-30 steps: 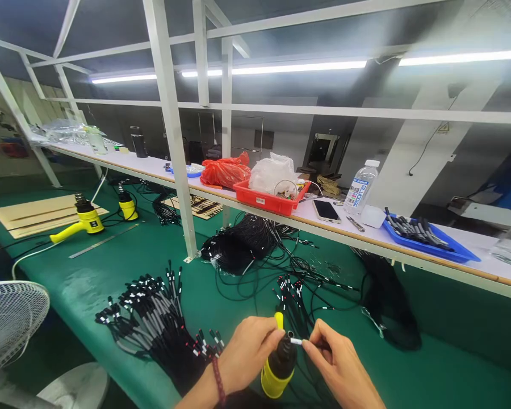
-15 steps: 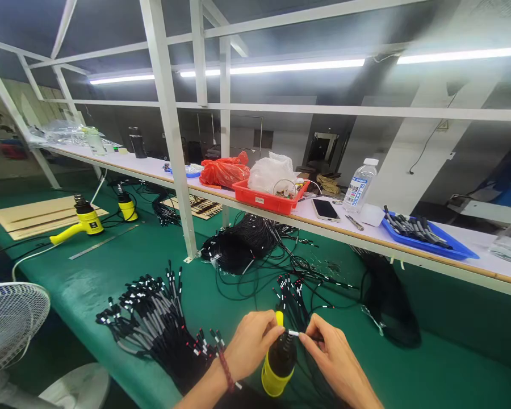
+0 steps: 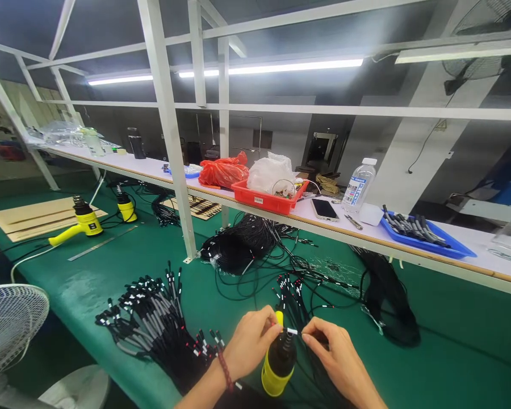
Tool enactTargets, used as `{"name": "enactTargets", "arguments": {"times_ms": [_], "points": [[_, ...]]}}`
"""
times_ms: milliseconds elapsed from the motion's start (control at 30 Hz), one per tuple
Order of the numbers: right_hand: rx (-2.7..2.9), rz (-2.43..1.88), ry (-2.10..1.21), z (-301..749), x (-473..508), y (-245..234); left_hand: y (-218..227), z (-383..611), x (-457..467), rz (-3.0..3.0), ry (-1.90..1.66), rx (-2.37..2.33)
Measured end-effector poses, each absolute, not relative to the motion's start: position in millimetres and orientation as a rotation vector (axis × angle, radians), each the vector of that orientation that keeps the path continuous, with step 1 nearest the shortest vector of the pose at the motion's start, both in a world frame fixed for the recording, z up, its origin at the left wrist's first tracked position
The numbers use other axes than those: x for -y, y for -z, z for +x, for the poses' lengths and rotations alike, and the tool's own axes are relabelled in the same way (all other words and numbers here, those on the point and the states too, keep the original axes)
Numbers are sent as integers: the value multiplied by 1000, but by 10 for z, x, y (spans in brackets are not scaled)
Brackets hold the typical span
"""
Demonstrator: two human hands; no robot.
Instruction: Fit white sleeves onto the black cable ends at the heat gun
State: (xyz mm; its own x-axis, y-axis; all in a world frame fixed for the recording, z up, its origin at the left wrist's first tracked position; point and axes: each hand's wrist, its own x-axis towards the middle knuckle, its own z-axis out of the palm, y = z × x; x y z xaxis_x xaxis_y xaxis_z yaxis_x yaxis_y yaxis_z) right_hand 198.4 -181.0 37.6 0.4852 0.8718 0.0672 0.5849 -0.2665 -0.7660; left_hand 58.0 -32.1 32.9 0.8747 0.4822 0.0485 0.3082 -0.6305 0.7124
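Observation:
My left hand (image 3: 253, 338) and my right hand (image 3: 338, 355) pinch a thin black cable from its two sides. A white sleeve (image 3: 292, 331) on the cable shows between my fingertips. Right below it stands a yellow and black heat gun (image 3: 277, 369), its dark nozzle pointing up toward the cable. To the left of my left hand lies a thick bundle of black cables with grey sleeves (image 3: 153, 318). Beyond my hands, more black cables with white and red tips (image 3: 292, 287) lie on the green table.
A white shelf holds a red tray (image 3: 262, 201), a phone (image 3: 324, 209), a bottle (image 3: 360, 184) and a blue tray (image 3: 428, 238) of dark sleeves. Another heat gun (image 3: 85, 221) lies at the left. A fan (image 3: 12, 326) stands at the near left; shelf posts rise behind.
My right hand has shifted slightly right, so more of the cable shows by the white sleeve. My left hand stays almost still.

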Motion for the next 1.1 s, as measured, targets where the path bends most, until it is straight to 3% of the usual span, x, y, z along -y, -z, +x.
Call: {"name": "enactTargets", "arguments": {"times_ms": [1100], "points": [[1155, -2034, -376, 2030, 1796, -339, -331, 584, 354, 2191, -358, -553]]}}
